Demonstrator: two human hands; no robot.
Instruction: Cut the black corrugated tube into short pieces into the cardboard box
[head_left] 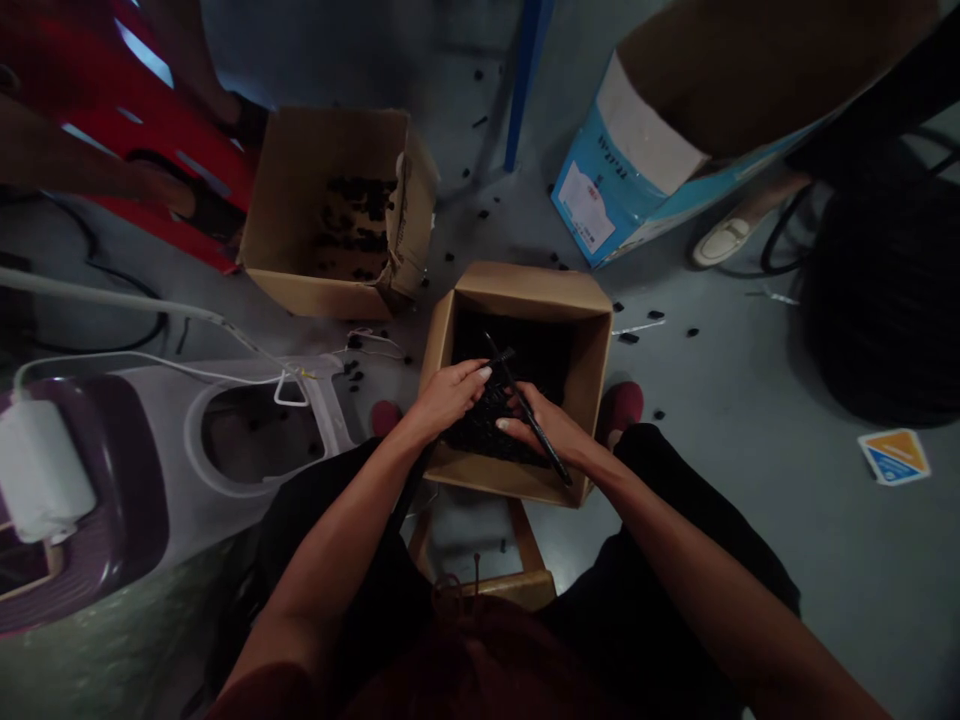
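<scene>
- dark red cloth of my top point(480, 665) lies closest, below my forearms.
- the slim black rod point(531, 415) slants over the open box point(536, 487) between my feet; my right hand point(541, 425) is closed on it at the crook, thumb tip standing clear.
- my left hand point(452, 396) has thumb and forefinger pinched together, seemingly on a small black piece point(502, 357) that meets the rod near its upper end.
- that thumb-light right grip could let the rod roll, and the piece could slip out of the pinch.
- if it drops, i might lose it among the dark heap point(487, 425) in the box: black on black, in poor light.
- stray black bits point(628, 338) lie on the floor by my foot, easy to tread on.
- the blue carton point(626, 190) carries dark printed characters and a white label point(586, 207); i can't make out either, nor any brand.
- further right, an orange, blue and white card point(895, 457) has writing too small to read.
</scene>
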